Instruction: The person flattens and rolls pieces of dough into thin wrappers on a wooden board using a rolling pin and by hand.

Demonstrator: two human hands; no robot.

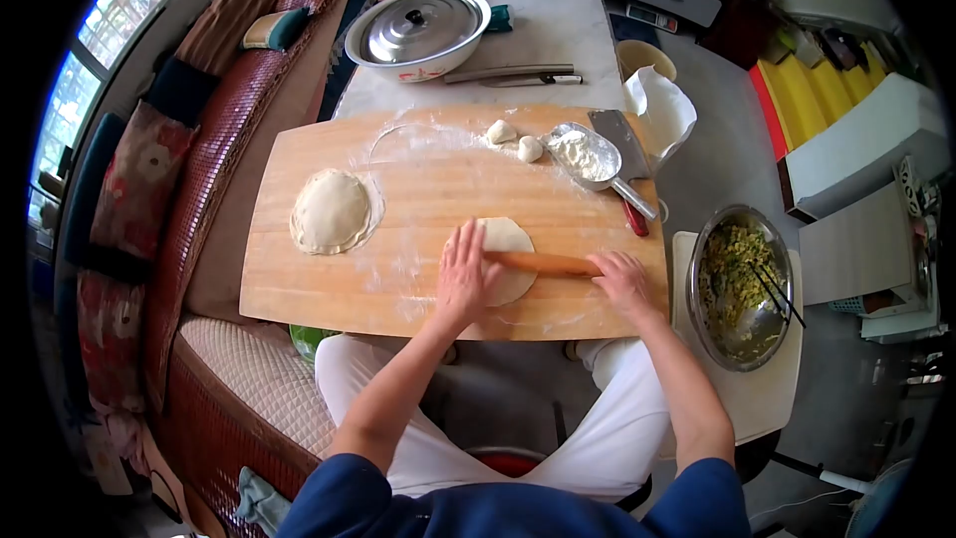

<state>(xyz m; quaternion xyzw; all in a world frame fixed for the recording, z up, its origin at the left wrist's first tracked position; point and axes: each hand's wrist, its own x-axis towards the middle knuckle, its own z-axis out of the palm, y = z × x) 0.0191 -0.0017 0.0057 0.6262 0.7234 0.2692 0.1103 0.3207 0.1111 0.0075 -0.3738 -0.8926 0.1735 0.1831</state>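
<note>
A round sheet of dough (pixel 511 289) lies on the wooden board (pixel 418 291) in front of me. Across it rests a wooden rolling pin (pixel 548 263). My right hand (pixel 624 286) is closed over the pin's right end. At the dough's left edge, my left hand (pixel 462 274) lies with its fingers stretched out, close to the pin's left tip; whether its thumb touches the pin is hard to see. Further left sits a stack of flat dough rounds (pixel 332 212). Two small dough balls (pixel 516 140) lie near the board's far edge.
A metal scoop of flour (pixel 586 153) and a cleaver (pixel 619 139) lie at the board's far right. A bowl of chopped filling (pixel 737 259) with chopsticks stands on the right. Behind the board are a lidded basin (pixel 418 30) and a knife (pixel 533 81).
</note>
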